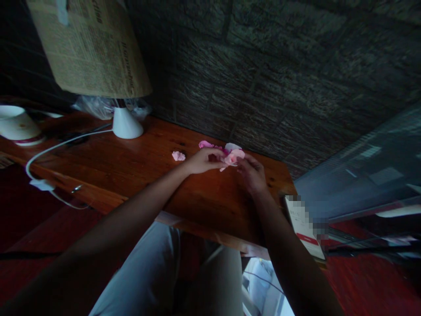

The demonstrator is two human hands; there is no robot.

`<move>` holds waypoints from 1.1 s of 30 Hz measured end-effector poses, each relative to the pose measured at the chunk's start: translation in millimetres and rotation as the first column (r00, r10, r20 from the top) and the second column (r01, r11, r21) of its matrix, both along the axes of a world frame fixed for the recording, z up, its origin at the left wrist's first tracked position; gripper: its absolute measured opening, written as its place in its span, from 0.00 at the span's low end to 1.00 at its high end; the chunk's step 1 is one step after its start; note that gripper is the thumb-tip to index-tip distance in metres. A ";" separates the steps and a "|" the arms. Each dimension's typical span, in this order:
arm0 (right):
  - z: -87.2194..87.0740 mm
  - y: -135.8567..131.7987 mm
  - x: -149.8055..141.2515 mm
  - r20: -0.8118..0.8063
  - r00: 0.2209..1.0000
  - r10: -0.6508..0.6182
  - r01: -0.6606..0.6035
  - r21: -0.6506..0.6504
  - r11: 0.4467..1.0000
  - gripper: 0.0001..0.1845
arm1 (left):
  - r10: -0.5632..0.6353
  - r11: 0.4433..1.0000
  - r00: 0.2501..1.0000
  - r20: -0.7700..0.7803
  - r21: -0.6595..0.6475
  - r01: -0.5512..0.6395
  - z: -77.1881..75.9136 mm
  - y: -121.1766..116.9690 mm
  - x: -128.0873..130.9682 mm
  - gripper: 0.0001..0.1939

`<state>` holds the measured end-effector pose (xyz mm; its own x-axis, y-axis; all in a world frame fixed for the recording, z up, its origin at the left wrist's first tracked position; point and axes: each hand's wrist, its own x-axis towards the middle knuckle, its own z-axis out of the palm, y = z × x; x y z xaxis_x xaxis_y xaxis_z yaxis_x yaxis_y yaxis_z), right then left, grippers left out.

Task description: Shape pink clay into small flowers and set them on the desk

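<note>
Between my two hands is a pale pink flower, its petals layered around the middle. My left hand pinches its left side with thumb and fingers. On the other side, my right hand has its fingers closed on the flower's right edge. Behind them on the wooden table lie a brighter pink petal-like piece and a whitish pink piece, partly covered by the flower and my left hand. A small crumpled light pink piece rests alone to the left of my left hand.
A lamp with a newsprint shade and white base stands at the left, its white cord running over the table's front edge. Farther left is a white cup. A white box or book lies at the right edge. A dark brick wall rises behind.
</note>
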<state>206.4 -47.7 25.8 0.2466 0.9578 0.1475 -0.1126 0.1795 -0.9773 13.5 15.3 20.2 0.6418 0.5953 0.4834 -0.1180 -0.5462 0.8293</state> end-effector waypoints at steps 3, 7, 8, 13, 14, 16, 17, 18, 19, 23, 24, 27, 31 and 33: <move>0.9 0.0 -0.1 0.040 0.999 -0.021 0.021 0.016 1.000 0.16 | -0.018 0.998 1.000 0.015 -0.064 0.019 1.1 1.5 1.4 0.10; 1.2 -0.1 -0.7 0.041 0.999 -0.018 0.017 0.032 0.999 0.16 | -0.019 0.986 0.999 0.050 -0.162 0.027 -2.3 1.7 3.9 0.12; 1.2 -0.3 -0.9 0.044 0.999 -0.017 0.015 0.035 0.999 0.16 | -0.020 0.984 0.999 0.042 -0.174 0.027 -3.0 1.6 4.3 0.12; 0.8 -0.3 -1.5 0.077 0.997 -0.020 0.018 0.024 1.000 0.18 | -0.040 0.983 0.999 0.021 -0.180 0.044 -4.1 2.3 5.7 0.11; 0.8 -0.1 -1.6 0.074 0.997 -0.020 0.018 0.027 0.999 0.18 | -0.036 0.983 0.999 0.030 -0.177 0.041 -4.1 2.5 6.0 0.11; 1.1 0.2 -1.6 0.060 0.998 -0.022 0.019 0.039 0.999 0.18 | -0.020 0.981 0.999 0.048 -0.191 0.029 -4.3 2.5 6.5 0.11; 1.2 0.3 -1.5 0.053 0.998 -0.022 0.019 0.045 0.999 0.17 | -0.012 0.978 0.998 0.055 -0.206 0.023 -4.4 2.4 6.6 0.11; 1.4 0.3 -1.4 0.048 0.999 -0.019 0.017 0.047 0.999 0.17 | -0.003 0.975 0.998 0.064 -0.222 0.017 -4.4 2.2 6.6 0.12; 1.5 0.3 -1.2 0.047 0.999 -0.019 0.016 0.048 0.999 0.17 | 0.004 0.971 0.997 0.072 -0.239 0.013 -4.5 2.0 6.5 0.12; 1.0 0.4 -0.7 0.059 0.998 -0.027 0.025 0.034 0.999 0.18 | 0.020 0.961 0.996 0.086 -0.277 0.005 -4.7 1.4 6.0 0.14; 0.8 0.5 -0.7 0.060 0.998 -0.030 0.028 0.032 0.999 0.18 | 0.023 0.959 0.996 0.088 -0.284 0.003 -4.8 1.5 6.0 0.15; 0.6 0.5 -0.8 0.061 0.998 -0.022 0.020 0.032 0.999 0.18 | 0.027 0.955 0.995 0.096 -0.297 0.003 -6.0 2.3 6.4 0.17; 1.8 -0.1 -1.1 0.065 0.998 -0.011 0.009 0.026 1.000 0.17 | 0.027 0.948 0.995 0.101 -0.319 0.007 -7.8 3.2 7.5 0.17; 2.8 -0.6 -1.3 0.059 0.998 -0.011 0.010 0.024 1.000 0.16 | 0.025 0.944 0.994 0.105 -0.330 0.011 -8.5 3.1 8.1 0.16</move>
